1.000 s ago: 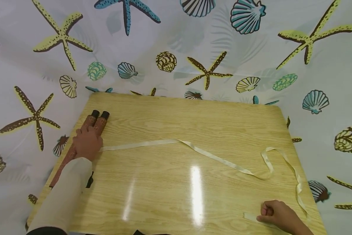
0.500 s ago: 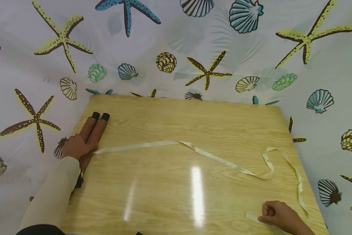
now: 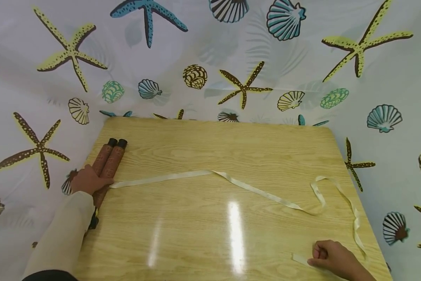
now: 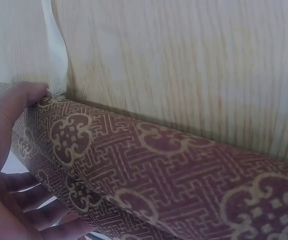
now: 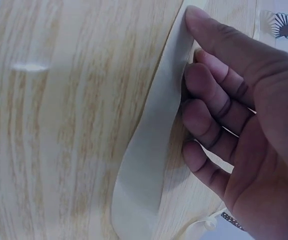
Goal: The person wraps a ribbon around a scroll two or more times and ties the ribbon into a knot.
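Note:
Two patterned reddish-brown scroll rolls (image 3: 107, 164) with black end caps lie side by side on the left of the wooden tabletop (image 3: 196, 226). My left hand (image 3: 88, 180) grips across both, its thumb (image 4: 27, 95) at the near roll's edge and its other fingers round the opposite side. By the thumb tip, the frayed end of a cream ribbon (image 3: 165, 177) meets the roll. From there the ribbon runs across the table and loops at the right. Low on the right, my right hand (image 3: 337, 258) pinches the ribbon between thumb and index finger, other fingers curled; a short flat length shows beside it.
A white cloth (image 3: 182, 43) printed with shells and starfish hangs behind the table and down both sides. The table's left edge lies close to the scroll rolls, its right edge close to the ribbon's loop.
My left hand has slid left and slightly nearer along the scroll rolls, baring more of their far part. The rolls' near part has swung rightward. My right hand has stayed in place.

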`<state>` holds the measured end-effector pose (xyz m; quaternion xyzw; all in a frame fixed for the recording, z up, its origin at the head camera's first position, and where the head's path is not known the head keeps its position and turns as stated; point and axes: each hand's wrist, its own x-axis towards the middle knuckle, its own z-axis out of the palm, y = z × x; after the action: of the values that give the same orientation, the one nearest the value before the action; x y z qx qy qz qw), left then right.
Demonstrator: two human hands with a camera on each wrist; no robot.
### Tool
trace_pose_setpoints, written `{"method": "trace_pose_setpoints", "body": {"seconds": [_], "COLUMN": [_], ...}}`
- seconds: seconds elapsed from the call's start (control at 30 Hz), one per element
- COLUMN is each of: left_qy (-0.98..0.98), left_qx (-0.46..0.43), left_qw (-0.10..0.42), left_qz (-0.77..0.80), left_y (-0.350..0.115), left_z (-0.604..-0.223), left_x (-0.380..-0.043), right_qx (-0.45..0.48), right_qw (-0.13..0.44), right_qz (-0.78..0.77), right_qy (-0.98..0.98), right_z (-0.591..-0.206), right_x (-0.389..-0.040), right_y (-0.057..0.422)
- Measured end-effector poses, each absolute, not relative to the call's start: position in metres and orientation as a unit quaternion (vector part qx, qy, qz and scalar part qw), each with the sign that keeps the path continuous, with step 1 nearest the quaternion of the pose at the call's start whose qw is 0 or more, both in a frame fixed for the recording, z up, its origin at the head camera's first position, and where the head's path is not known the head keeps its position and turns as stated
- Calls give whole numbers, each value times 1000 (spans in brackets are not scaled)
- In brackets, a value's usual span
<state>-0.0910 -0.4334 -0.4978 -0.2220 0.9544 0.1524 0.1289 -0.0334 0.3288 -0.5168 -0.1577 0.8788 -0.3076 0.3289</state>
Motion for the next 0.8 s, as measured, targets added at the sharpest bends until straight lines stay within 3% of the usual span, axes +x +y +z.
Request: {"method": "trace_pose_setpoints", "body": {"seconds": [0.8], "left_qy": [960], "left_qx": [-226], "left_qw": [87], "left_qz": [139], "left_y": [-428], "left_z": [-485], "left_x": [-91], "right_qx": [-163], "right_qw": [322], "right_qz": [-291], "right_qy": [886], "right_z": [-514], "right_x": [-36], "right_y": [333]}}
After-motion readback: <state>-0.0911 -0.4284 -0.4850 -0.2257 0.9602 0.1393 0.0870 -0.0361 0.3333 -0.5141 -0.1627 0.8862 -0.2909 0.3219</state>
